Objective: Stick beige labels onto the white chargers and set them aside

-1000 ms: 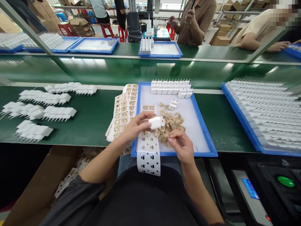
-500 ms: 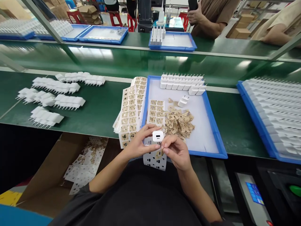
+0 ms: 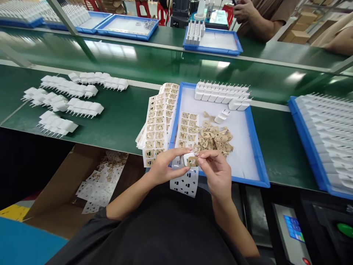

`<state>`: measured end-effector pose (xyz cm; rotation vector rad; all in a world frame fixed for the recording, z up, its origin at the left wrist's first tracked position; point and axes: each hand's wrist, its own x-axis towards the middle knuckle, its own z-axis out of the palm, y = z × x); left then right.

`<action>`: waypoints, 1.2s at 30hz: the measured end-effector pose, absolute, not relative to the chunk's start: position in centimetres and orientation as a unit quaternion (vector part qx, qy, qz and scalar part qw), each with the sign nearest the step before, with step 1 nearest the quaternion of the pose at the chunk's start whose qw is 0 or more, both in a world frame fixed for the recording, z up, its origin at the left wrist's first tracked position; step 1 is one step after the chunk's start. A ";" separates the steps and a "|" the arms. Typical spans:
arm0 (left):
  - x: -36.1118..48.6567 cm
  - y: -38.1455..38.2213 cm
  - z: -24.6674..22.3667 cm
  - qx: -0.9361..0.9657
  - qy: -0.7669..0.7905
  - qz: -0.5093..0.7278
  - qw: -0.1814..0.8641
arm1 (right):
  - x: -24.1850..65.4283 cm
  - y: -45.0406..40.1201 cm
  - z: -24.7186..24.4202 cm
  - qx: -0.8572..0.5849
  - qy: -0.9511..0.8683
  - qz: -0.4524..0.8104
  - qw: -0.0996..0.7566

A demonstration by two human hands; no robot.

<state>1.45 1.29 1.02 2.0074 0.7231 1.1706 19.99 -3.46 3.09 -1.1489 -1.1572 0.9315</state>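
My left hand (image 3: 165, 166) holds a white plug charger (image 3: 185, 158) between thumb and fingers, its face turned up toward me. A tan adhesive label (image 3: 192, 161) is pinched by its edge in my right hand (image 3: 216, 171), held against or just over the charger's face; I cannot tell whether it sticks there. Beneath both hands a label sheet (image 3: 183, 184) hangs over the near rim of the blue tray (image 3: 255, 158). Inside that tray lie a heap of loose tan pieces (image 3: 216, 140), a lone charger (image 3: 221, 117) and rows of upright chargers (image 3: 217, 96).
Stacked label sheets (image 3: 154, 125) lie left of the tray. Groups of chargers (image 3: 68, 88) rest on the green bench further left. A full charger tray (image 3: 317, 147) stands at right. Below left is a cardboard box (image 3: 57, 184) with used sheets. A person (image 3: 264, 18) is across the bench.
A tan label is now in my right fingers at the charger's face, where the port showed bare before. The charger has tilted toward the right, and the view has shifted slightly.
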 end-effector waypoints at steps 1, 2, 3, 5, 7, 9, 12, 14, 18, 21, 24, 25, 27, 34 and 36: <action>1.5 1.3 1.1 0.777 0.277 0.452 0.339 | 19.9 -3.4 3.2 -0.500 -0.500 0.399 0.584; 1.5 1.4 1.2 0.780 0.276 0.454 0.332 | 19.8 -3.4 3.3 -0.503 -0.502 0.400 0.580; 1.5 1.4 1.3 0.782 0.273 0.455 0.326 | 19.7 -3.4 3.3 -0.502 -0.502 0.402 0.578; 1.5 1.4 1.3 0.786 0.269 0.457 0.318 | 19.6 -3.3 3.3 -0.498 -0.501 0.408 0.578; 1.4 1.5 1.3 0.789 0.267 0.457 0.311 | 19.6 -3.3 3.3 -0.494 -0.502 0.414 0.577; 1.4 1.5 1.4 0.792 0.267 0.454 0.308 | 19.6 -3.3 3.2 -0.492 -0.503 0.416 0.576; 1.3 1.5 1.5 0.796 0.266 0.451 0.304 | 19.6 -3.3 3.3 -0.494 -0.505 0.417 0.572; 1.3 1.5 1.5 0.796 0.266 0.453 0.300 | 19.5 -3.3 3.3 -0.495 -0.505 0.417 0.571; 1.3 1.5 1.4 0.799 0.267 0.453 0.292 | 19.5 -3.3 3.2 -0.494 -0.504 0.416 0.573; 1.3 1.4 1.4 0.799 0.270 0.451 0.293 | 19.4 -3.3 3.2 -0.491 -0.506 0.416 0.575; 1.2 1.4 1.4 0.800 0.273 0.448 0.292 | 19.4 -3.3 3.3 -0.492 -0.510 0.412 0.573; 1.2 1.4 1.5 0.800 0.273 0.447 0.292 | 19.4 -3.3 3.3 -0.493 -0.513 0.410 0.571; 1.1 1.4 1.6 0.802 0.273 0.445 0.291 | 19.4 -3.3 3.4 -0.496 -0.521 0.401 0.567; 1.2 1.3 2.1 0.803 0.270 0.444 0.292 | 19.2 -3.4 3.5 -0.532 -0.557 0.328 0.548; 1.2 1.2 2.1 0.802 0.270 0.447 0.289 | 19.1 -3.5 3.6 -0.544 -0.569 0.301 0.539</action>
